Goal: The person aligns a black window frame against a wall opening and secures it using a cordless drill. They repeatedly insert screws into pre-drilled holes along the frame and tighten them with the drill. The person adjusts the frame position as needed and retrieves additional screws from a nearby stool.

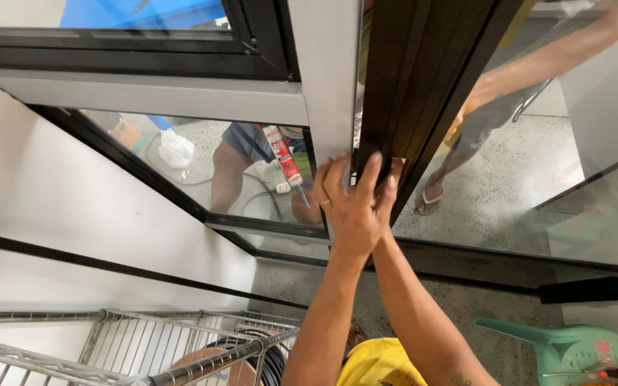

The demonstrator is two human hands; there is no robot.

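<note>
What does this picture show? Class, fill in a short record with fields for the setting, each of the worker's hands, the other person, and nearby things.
Setting: glazed aluminium window frame seen from above, speckled floor beyond the glass.
Left hand: on top, fingers spread, pressed on the dark frame strip.
Right hand: mostly hidden beneath the left, fingertips on the same strip.
Other person: behind the glass, holding a sealant cartridge; a sandalled foot shows.
Nearby: wire shelf rack, green plastic stool.

Speckled concrete floor (pixel 509 179) carries a green plastic stool (pixel 574 347); wire rack (pixel 130 350) stands left
</note>
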